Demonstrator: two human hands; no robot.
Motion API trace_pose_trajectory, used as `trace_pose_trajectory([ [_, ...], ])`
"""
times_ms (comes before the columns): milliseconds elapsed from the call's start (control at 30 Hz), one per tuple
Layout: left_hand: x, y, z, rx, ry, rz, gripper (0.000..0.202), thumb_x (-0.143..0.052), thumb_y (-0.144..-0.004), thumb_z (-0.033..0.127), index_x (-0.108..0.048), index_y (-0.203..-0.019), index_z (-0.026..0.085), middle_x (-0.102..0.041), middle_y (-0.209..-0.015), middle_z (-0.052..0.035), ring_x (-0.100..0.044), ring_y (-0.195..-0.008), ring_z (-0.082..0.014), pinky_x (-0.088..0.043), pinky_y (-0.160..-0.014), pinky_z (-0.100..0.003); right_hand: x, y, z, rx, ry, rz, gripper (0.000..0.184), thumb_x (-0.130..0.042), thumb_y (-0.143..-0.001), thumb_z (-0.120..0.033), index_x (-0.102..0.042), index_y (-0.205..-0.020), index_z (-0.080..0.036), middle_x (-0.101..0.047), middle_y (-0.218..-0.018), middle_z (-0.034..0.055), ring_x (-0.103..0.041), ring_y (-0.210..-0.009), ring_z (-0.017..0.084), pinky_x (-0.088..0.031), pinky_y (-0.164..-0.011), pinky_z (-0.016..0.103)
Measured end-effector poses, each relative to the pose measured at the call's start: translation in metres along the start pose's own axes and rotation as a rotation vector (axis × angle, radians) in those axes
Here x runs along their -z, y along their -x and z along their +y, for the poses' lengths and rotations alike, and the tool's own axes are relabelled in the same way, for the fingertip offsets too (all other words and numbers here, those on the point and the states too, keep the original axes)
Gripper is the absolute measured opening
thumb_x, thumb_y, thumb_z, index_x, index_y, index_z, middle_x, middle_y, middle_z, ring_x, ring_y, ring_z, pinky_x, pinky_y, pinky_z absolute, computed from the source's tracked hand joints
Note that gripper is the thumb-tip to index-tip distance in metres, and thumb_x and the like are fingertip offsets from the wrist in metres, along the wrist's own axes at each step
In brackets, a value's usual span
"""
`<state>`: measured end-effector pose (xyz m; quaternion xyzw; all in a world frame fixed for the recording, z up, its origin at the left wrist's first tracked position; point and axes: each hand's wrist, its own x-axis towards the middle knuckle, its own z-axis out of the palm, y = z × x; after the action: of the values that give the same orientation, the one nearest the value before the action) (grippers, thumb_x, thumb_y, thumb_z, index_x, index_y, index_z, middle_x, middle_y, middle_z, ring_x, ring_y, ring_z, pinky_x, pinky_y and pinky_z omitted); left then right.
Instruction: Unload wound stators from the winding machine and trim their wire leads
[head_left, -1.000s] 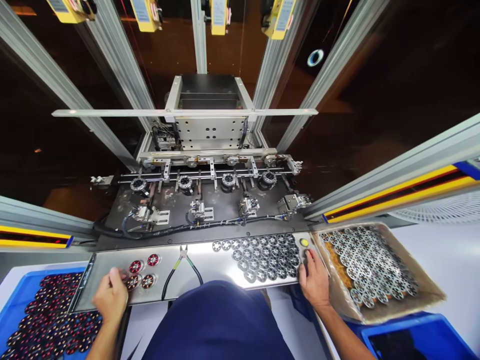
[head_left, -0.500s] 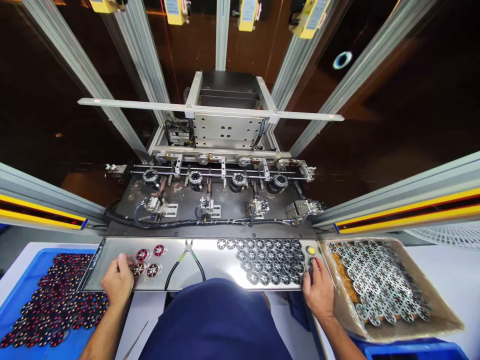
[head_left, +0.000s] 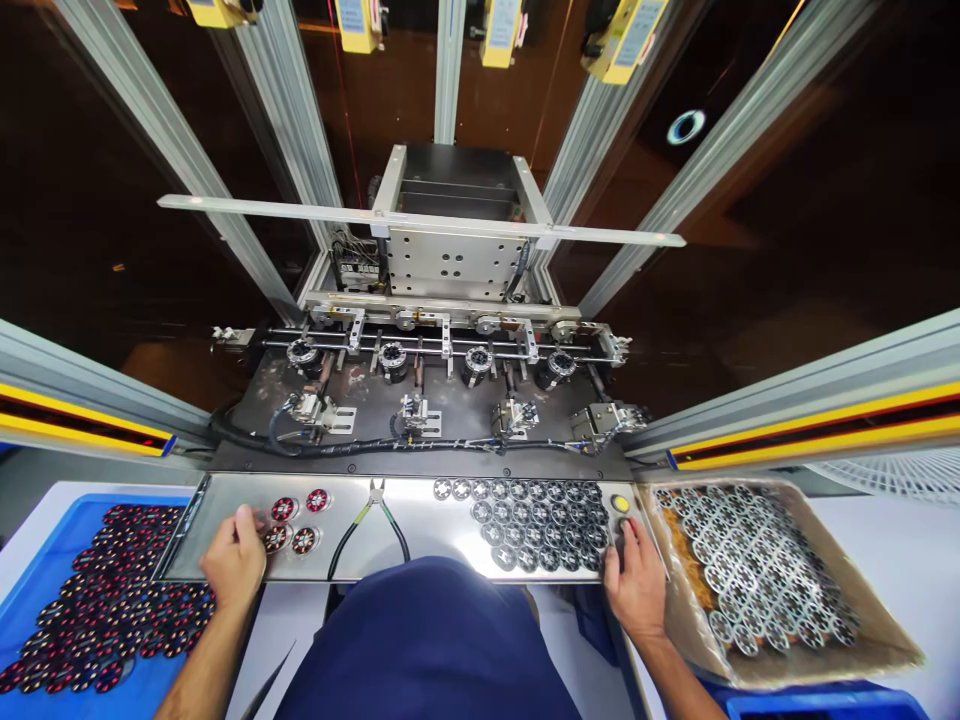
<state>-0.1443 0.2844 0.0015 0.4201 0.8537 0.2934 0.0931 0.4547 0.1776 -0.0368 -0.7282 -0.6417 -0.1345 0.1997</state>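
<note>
My left hand (head_left: pixel 234 558) rests at the left end of a long metal tray (head_left: pixel 442 540), fingers curled and thumb on top; anything inside is hidden. Just right of it lie several red-and-black wound stators (head_left: pixel 304 540). My right hand (head_left: pixel 636 580) lies at the tray's right end, thumb and fingers apart, fingertips just below a yellow button (head_left: pixel 620 503) and close to a dark knob-like part. Rows of bare black-and-silver stator cores (head_left: pixel 536 515) sit left of that hand. Between the two groups lie cutting pliers (head_left: pixel 375 510) with dark, green-banded handles, their jaws pointing away from me.
Behind the tray stands a machine with four round fixtures (head_left: pixel 478 362) and a raised metal plate (head_left: pixel 457 262). A blue bin (head_left: pixel 37 570) of wound stators is at left, a lined box (head_left: pixel 874 600) of bare cores at right. Yellow-edged posts (head_left: pixel 825 425) flank the station.
Both hands keep their places on the tray, and the parts and pliers stay put. Only the camera view shifts slightly.
</note>
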Motion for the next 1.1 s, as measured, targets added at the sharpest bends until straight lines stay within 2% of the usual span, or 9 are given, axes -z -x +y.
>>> trace_pose_trajectory([
  [567,0.002,0.001,0.005,-0.013,0.003,0.019,0.035,-0.041,-0.088,0.041,-0.060,-0.068,0.020,-0.068,-0.069,-0.0065,-0.063,-0.073,-0.0226,-0.044,-0.069,-0.031,0.001,0.000,0.000,-0.003,-0.012,-0.003,0.053,-0.042,-0.092,-0.029,-0.040,-0.141,-0.009,-0.050,-0.135,0.0238,-0.052,-0.123,0.037,-0.049,-0.099,0.056],
  [833,0.002,0.001,0.005,-0.017,0.000,0.000,0.035,-0.041,-0.088,0.042,-0.060,-0.068,0.020,-0.068,-0.070,-0.0068,-0.063,-0.074,-0.0232,-0.044,-0.070,-0.032,0.015,0.003,0.003,-0.038,0.038,-0.051,0.052,-0.041,-0.094,-0.034,-0.044,-0.138,-0.008,-0.060,-0.123,0.0219,-0.052,-0.123,0.038,-0.046,-0.101,0.056],
  [967,0.003,0.001,0.005,-0.015,0.008,-0.001,0.035,-0.041,-0.089,0.042,-0.061,-0.069,0.020,-0.067,-0.069,-0.0066,-0.063,-0.074,-0.0235,-0.044,-0.069,-0.032,0.023,-0.003,0.005,-0.051,0.055,-0.099,0.049,-0.041,-0.093,-0.037,-0.050,-0.134,-0.012,-0.062,-0.122,0.0195,-0.054,-0.123,0.037,-0.050,-0.098,0.051],
  [1100,0.000,0.001,0.003,-0.006,0.044,-0.010,0.036,-0.044,-0.091,0.042,-0.064,-0.074,0.018,-0.067,-0.069,-0.0048,-0.063,-0.072,-0.0207,-0.046,-0.069,-0.033,0.028,-0.008,0.016,-0.018,0.053,-0.115,0.046,-0.039,-0.092,-0.037,-0.057,-0.127,-0.014,-0.064,-0.120,0.0180,-0.059,-0.119,0.037,-0.054,-0.092,0.052],
])
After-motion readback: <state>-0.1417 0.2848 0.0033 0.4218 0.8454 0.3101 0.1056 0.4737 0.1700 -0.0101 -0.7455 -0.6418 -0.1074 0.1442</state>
